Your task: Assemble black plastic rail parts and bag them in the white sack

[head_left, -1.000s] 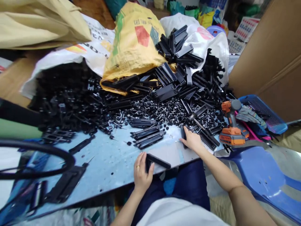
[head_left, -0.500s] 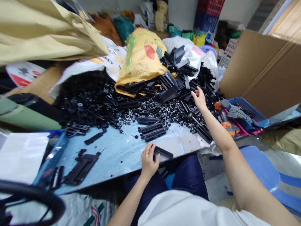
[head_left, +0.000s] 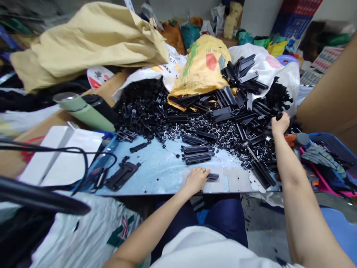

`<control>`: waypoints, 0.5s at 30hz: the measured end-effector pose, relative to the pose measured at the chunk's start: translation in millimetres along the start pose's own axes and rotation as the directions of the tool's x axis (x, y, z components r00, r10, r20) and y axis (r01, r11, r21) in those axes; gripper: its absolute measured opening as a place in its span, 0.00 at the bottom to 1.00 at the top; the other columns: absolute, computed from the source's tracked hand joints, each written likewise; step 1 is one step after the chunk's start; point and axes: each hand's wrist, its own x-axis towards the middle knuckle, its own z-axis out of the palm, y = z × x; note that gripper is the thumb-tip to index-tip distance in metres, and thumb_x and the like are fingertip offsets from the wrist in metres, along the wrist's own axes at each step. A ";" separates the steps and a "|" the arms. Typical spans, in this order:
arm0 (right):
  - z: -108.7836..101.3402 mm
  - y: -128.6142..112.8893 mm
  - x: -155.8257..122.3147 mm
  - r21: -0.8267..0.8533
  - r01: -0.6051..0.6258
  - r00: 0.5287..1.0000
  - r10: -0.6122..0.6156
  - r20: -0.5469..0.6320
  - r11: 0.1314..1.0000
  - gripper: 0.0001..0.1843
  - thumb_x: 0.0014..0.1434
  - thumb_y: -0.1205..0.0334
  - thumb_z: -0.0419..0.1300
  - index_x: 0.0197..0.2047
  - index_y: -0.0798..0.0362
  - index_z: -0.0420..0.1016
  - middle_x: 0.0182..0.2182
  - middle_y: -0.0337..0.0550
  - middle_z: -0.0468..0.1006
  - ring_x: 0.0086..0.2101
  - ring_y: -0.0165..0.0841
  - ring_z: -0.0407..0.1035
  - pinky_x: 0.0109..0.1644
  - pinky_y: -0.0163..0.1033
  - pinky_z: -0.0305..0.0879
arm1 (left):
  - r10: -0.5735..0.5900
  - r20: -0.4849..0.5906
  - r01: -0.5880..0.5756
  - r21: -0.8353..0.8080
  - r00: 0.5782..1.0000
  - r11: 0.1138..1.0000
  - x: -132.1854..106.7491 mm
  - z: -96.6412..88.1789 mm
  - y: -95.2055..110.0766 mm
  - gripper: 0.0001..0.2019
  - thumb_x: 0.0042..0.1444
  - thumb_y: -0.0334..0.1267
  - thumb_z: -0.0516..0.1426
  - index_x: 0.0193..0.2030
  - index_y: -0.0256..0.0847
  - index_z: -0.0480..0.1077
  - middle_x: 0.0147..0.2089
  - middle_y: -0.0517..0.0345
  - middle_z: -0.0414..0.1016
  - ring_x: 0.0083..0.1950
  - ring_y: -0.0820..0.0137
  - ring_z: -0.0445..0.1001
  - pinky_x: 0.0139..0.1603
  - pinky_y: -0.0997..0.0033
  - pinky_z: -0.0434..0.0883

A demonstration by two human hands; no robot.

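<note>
My left hand [head_left: 196,179] rests on the pale blue table [head_left: 161,175] near its front edge, fingers curled over a short black plastic bar [head_left: 212,176]. My right hand [head_left: 280,124] is stretched far out to the right side of a big heap of black plastic parts [head_left: 237,108] and is closed on one of the black pieces there. A small stack of black slotted bars [head_left: 196,154] lies just beyond my left hand. Small black pins with metal stems [head_left: 195,132] are scattered between the stack and the heap.
A yellow woven sack [head_left: 202,67] and white sacks [head_left: 267,69] spill parts at the back. An orange drill [head_left: 295,139] and a blue basket [head_left: 337,152] sit at right. A green roll [head_left: 80,109], black cables [head_left: 55,156], black brackets [head_left: 121,175] and white paper [head_left: 67,154] lie at left.
My right hand left the table's front, moved up over the heap, then further right to its edge and closed on a piece. My left hand stayed on the black bar. The camera swung left.
</note>
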 end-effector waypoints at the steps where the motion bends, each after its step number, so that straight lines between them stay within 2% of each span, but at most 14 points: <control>1: -13.8 -6.0 -2.6 0.006 0.041 0.999 -0.041 -0.016 0.999 0.22 0.57 0.70 0.52 0.53 0.74 0.63 0.44 0.69 0.66 0.46 0.39 0.62 0.48 0.41 0.56 | -0.019 0.004 0.019 -0.002 1.000 1.000 1.0 -1.7 1.7 0.14 0.57 0.28 0.56 0.50 0.38 0.66 0.38 0.51 0.67 0.41 0.62 0.67 0.40 0.66 0.66; 2: -28.0 -12.7 -9.1 0.012 0.104 0.994 -0.104 -0.018 0.994 0.22 0.57 0.69 0.52 0.53 0.71 0.65 0.45 0.66 0.66 0.47 0.39 0.61 0.51 0.40 0.56 | -0.034 0.006 0.034 0.000 0.999 0.999 1.1 -3.1 3.2 0.14 0.57 0.28 0.56 0.50 0.37 0.65 0.37 0.51 0.67 0.41 0.62 0.68 0.40 0.66 0.65; 3: -41.1 -20.1 -20.7 0.023 0.221 0.975 -0.221 -0.010 0.975 0.21 0.56 0.69 0.53 0.53 0.68 0.67 0.45 0.62 0.67 0.47 0.38 0.61 0.51 0.39 0.56 | -0.047 0.003 0.047 0.006 0.999 0.999 0.1 -4.1 4.4 0.13 0.58 0.28 0.55 0.51 0.37 0.65 0.37 0.51 0.67 0.41 0.62 0.68 0.40 0.66 0.65; 4: -52.0 -27.9 -37.7 0.029 0.374 0.927 -0.375 0.012 0.927 0.20 0.55 0.68 0.53 0.51 0.65 0.68 0.43 0.59 0.68 0.45 0.38 0.61 0.50 0.39 0.57 | -0.059 -0.003 0.059 0.017 0.998 0.998 -1.6 -4.7 5.2 0.13 0.58 0.28 0.54 0.50 0.36 0.65 0.37 0.51 0.67 0.41 0.61 0.68 0.40 0.66 0.65; 5: -59.3 -36.1 -60.2 0.033 0.531 0.845 -0.532 0.058 0.847 0.19 0.54 0.68 0.54 0.49 0.63 0.70 0.40 0.56 0.68 0.42 0.38 0.62 0.48 0.40 0.59 | -0.068 -0.012 0.068 0.031 0.998 0.997 -4.0 -4.6 5.4 0.12 0.59 0.28 0.53 0.50 0.35 0.65 0.36 0.50 0.67 0.40 0.61 0.68 0.40 0.66 0.65; 6: -62.5 -44.1 -87.1 0.048 0.666 0.735 -0.665 0.129 0.745 0.19 0.53 0.68 0.54 0.49 0.62 0.70 0.39 0.54 0.68 0.41 0.37 0.62 0.46 0.40 0.60 | -0.079 -0.023 0.080 0.046 0.997 0.996 -6.6 -4.0 5.1 0.12 0.60 0.28 0.52 0.50 0.35 0.65 0.36 0.50 0.67 0.40 0.61 0.68 0.39 0.66 0.65; 7: -61.4 -51.6 -116.9 0.057 0.737 0.649 -0.729 0.216 0.673 0.18 0.53 0.69 0.53 0.48 0.60 0.71 0.38 0.53 0.68 0.39 0.37 0.62 0.43 0.39 0.61 | -0.093 -0.033 0.095 0.061 0.995 0.994 -9.4 -3.0 4.2 0.12 0.60 0.28 0.50 0.50 0.34 0.65 0.36 0.49 0.67 0.40 0.61 0.68 0.39 0.66 0.64; 8: -56.6 -57.9 -147.4 0.068 0.767 0.591 -0.743 0.314 0.639 0.18 0.54 0.71 0.52 0.48 0.60 0.70 0.38 0.53 0.68 0.38 0.37 0.62 0.40 0.38 0.61 | -0.108 -0.040 0.110 0.071 0.993 0.991 -12.0 -1.6 2.7 0.11 0.60 0.28 0.50 0.49 0.34 0.65 0.36 0.48 0.67 0.41 0.61 0.68 0.39 0.66 0.64; 10: -40.1 -65.0 -201.3 0.127 0.795 0.454 -0.721 0.523 0.593 0.23 0.56 0.74 0.49 0.56 0.60 0.65 0.38 0.53 0.69 0.37 0.36 0.63 0.36 0.36 0.61 | -0.136 -0.042 0.139 0.073 0.990 0.988 -16.3 1.3 -1.4 0.11 0.60 0.28 0.50 0.49 0.33 0.65 0.36 0.47 0.66 0.42 0.60 0.67 0.39 0.66 0.64; 11: -30.8 -64.9 -220.9 0.150 0.794 0.410 -0.701 0.584 0.589 0.25 0.57 0.72 0.49 0.58 0.60 0.61 0.38 0.53 0.69 0.37 0.36 0.63 0.36 0.36 0.61 | -0.143 -0.041 0.145 0.061 0.989 0.988 -17.7 2.5 -3.6 0.11 0.60 0.29 0.51 0.49 0.33 0.65 0.37 0.47 0.66 0.42 0.60 0.67 0.40 0.66 0.64; 12: -22.2 -62.4 -234.1 0.159 0.791 0.390 -0.687 0.613 0.591 0.26 0.58 0.69 0.52 0.60 0.61 0.59 0.39 0.54 0.69 0.39 0.37 0.63 0.38 0.37 0.61 | -0.137 -0.039 0.138 0.040 0.990 0.990 -18.4 3.2 -5.5 0.11 0.60 0.30 0.52 0.50 0.34 0.65 0.38 0.47 0.66 0.43 0.60 0.67 0.41 0.66 0.64; 13: -15.2 -57.7 -241.1 0.154 0.789 0.389 -0.677 0.625 0.595 0.26 0.58 0.65 0.54 0.60 0.62 0.59 0.41 0.55 0.69 0.41 0.39 0.63 0.40 0.39 0.61 | -0.119 -0.037 0.120 0.014 0.992 0.993 -18.5 3.5 -6.9 0.12 0.60 0.32 0.54 0.51 0.34 0.64 0.39 0.47 0.66 0.45 0.60 0.66 0.42 0.66 0.65; 15: -6.9 -44.9 -240.3 0.121 0.797 0.404 -0.671 0.621 0.591 0.23 0.57 0.59 0.57 0.54 0.62 0.65 0.44 0.57 0.69 0.46 0.43 0.61 0.45 0.43 0.60 | -0.071 -0.029 0.070 -0.042 0.997 0.997 -16.8 2.5 -7.9 0.16 0.60 0.34 0.56 0.54 0.35 0.62 0.42 0.48 0.65 0.47 0.60 0.65 0.45 0.66 0.64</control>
